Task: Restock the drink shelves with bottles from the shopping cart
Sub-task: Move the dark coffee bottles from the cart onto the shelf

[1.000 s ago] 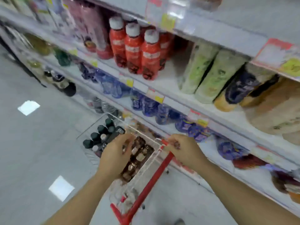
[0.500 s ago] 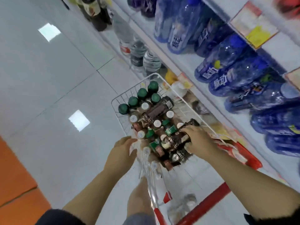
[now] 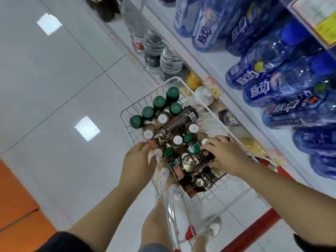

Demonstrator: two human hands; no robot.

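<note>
Though glossy, grey tiled floor point(image 3: 54, 88) below drink shelves point(image 3: 217, 62).

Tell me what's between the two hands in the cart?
Bottles, in the head view: between the left hand and right hand lie a green-capped bottle and brown bottles, inside the cart.

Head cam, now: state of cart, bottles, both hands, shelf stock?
shopping cart: packed with bottles.
green-capped bottles: upright, capped, at the far end.
brown bottle: lying across the tops.
right hand: fingers curled over a dark bottle.
left hand: at the cart's left rim, grip unclear.
blue bottles: shelved in rows.
</note>
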